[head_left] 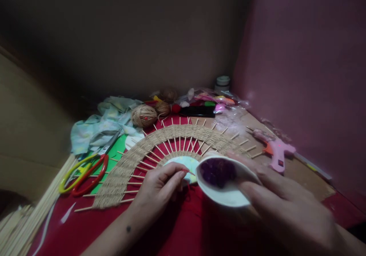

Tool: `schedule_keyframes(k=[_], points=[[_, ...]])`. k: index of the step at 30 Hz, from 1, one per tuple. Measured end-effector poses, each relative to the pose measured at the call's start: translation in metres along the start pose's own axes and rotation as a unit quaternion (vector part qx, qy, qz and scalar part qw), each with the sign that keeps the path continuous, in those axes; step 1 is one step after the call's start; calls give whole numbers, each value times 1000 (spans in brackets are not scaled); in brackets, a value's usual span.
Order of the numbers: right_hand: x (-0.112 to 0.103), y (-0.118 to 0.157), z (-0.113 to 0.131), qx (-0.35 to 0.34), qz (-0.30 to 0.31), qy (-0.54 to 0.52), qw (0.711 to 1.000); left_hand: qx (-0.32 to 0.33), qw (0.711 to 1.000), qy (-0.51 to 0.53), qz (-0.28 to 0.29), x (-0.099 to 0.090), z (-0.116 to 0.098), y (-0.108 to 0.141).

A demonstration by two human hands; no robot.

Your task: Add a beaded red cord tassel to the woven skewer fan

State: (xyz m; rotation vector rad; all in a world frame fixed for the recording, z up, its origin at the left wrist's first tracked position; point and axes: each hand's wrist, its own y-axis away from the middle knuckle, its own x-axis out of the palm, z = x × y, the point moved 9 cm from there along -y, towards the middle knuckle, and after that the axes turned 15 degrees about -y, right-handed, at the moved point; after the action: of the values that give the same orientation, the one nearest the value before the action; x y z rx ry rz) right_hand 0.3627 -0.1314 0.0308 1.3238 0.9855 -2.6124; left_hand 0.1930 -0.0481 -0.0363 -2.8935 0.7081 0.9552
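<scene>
My left hand (161,187) is closed in a pinch over the middle of a woven half-round fan (117,176). Between its fingertips is a thin red thread (185,170), with a fine needle-like tip pointing right. My right hand (294,206), somewhat blurred, grips a small white cup (225,199) squeezed into an oval. Dark purple pieces (217,172) lie inside the cup; their exact kind is unclear. The fan has thin sticks radiating through its twine bands, and a pale green patterned cloth piece (180,160) covers its centre, partly hidden by my left hand and the cup.
Scissors (85,174) with yellow and red handles lie at left beside crumpled pale cloth (97,124). Twine balls (143,116) and plastic-wrapped coloured items (220,100) sit behind the fan. A pink glue gun (276,149) is at right. Long sticks (45,206) line the left edge.
</scene>
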Motion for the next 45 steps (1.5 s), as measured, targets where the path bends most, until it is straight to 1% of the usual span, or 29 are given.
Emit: schedule_keyframes(k=[2, 3, 5, 6, 8, 10, 13, 14, 15, 16, 20, 21, 22, 24, 26, 28, 30, 31, 34, 37, 41, 45], points=[[-3, 1, -4, 8, -8, -17, 1000, -3, 1000, 11, -2, 0, 3, 0], [-3, 2, -8, 23, -11, -22, 999, -3, 1000, 15, -2, 1, 5, 0], [0, 4, -17, 55, -8, -26, 998, 1, 1000, 18, 2, 3, 8, 0], [3, 5, -19, 58, -2, -27, 998, 5, 1000, 18, 3, 3, 9, 0], [5, 4, -16, 37, 7, -27, 999, 11, 1000, 13, 4, 4, 11, 0], [0, 1, -9, 13, 5, -22, 1000, 10, 1000, 8, 3, 4, 11, -1], [-15, -5, -5, 13, -17, -20, 1000, 3, 1000, 12, -1, 4, 10, -1], [-17, -7, -5, 23, -22, -22, 999, 0, 1000, 14, -1, 3, 10, -1], [-19, -7, -4, 17, -34, -25, 999, -2, 1000, 14, -2, 3, 9, -1], [-16, -6, -3, 11, -31, -25, 999, 0, 1000, 12, -1, 3, 9, -1], [9, 0, -8, 1, 11, -33, 999, 16, 1000, -5, 6, 2, 6, -1], [11, 1, -9, -1, 12, -38, 999, 15, 1000, -6, 5, 2, 6, 0], [10, 1, -9, -3, 7, -44, 999, 11, 1000, -6, 4, 2, 6, 0], [3, -2, -7, 0, -8, -54, 999, 4, 1000, 0, 2, 2, 7, 0], [-8, -6, -6, 18, -21, -53, 998, 1, 1000, 9, 4, 3, 8, 0], [-13, -7, -8, 45, -21, -37, 998, 4, 1000, 15, 6, 4, 7, -1], [-10, -4, -9, 57, -11, -23, 998, 5, 1000, 7, 0, 3, 7, -1], [-6, -2, -8, 52, -3, -21, 998, 4, 1000, 2, -3, 2, 6, -2], [10, 9, -3, 7, 23, -31, 999, 5, 1000, -12, -5, 1, 5, -2], [18, 16, -2, -15, 39, -40, 998, 2, 1000, -16, -10, 0, 5, -1], [20, 26, -3, -6, 66, -52, 996, -8, 1000, -12, -17, -1, 8, 0], [18, 38, -8, 25, 67, -58, 996, -15, 999, -25, -19, -2, 10, 1]])
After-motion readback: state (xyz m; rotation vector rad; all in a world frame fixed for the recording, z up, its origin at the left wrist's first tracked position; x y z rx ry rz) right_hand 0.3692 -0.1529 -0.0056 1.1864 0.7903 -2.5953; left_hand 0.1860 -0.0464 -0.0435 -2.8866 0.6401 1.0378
